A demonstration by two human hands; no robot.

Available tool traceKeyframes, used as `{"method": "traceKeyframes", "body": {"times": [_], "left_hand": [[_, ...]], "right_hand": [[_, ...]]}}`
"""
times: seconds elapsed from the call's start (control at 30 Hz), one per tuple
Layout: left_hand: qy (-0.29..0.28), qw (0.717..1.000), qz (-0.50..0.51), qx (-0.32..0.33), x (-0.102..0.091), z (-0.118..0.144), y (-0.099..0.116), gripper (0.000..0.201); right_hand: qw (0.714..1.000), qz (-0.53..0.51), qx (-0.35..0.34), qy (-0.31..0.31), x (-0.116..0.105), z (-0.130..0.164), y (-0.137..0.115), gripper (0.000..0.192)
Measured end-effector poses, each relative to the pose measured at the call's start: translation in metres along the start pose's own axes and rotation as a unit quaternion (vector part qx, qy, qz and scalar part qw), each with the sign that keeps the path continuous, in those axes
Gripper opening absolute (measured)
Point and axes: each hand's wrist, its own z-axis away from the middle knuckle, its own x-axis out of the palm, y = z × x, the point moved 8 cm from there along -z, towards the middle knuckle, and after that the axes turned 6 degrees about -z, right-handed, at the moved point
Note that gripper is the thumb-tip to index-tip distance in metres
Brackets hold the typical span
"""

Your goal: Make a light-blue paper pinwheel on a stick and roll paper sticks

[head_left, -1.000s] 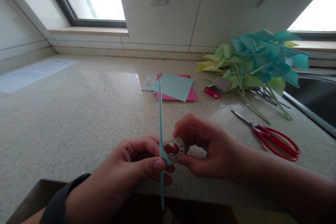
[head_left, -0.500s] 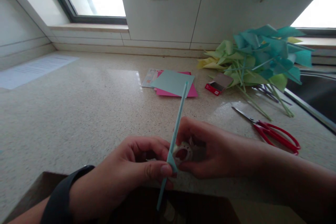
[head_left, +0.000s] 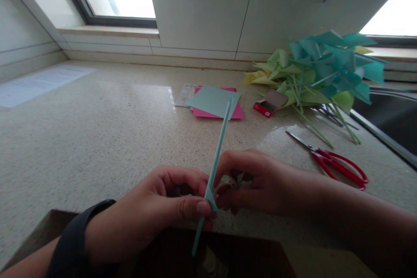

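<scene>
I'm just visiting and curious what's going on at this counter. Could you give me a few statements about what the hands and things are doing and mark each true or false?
1. The left hand pinches a light blue straw that tilts away toward the coloured paper. True.
2. The right hand holds the red scissors. False: the red scissors lie on the counter to the right, untouched; the right hand holds a small roll of tape.
3. A blue sheet lies on top of a pink sheet. True.
4. The pile of paper pinwheels is all pink. False: the paper pinwheels are teal, green and yellow.
5. A dark band is on the left wrist. True.
</scene>
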Motion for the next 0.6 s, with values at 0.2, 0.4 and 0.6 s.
{"method": "traceKeyframes", "body": {"times": [0.2,0.4,0.6], "left_hand": [[-0.001,1.000,0.012,0.015,0.000,0.001,0.003,0.009],[-0.004,0.999,0.023,0.030,-0.001,-0.001,0.003,0.007],[-0.009,0.998,0.039,0.055,0.001,-0.003,0.007,0.004]], "right_hand": [[0.999,-0.045,0.009,0.029,-0.002,0.002,0.006,0.018],[0.993,-0.095,-0.020,0.074,-0.006,0.003,0.011,0.023],[0.984,-0.129,-0.014,0.126,-0.012,0.003,0.016,0.028]]}}
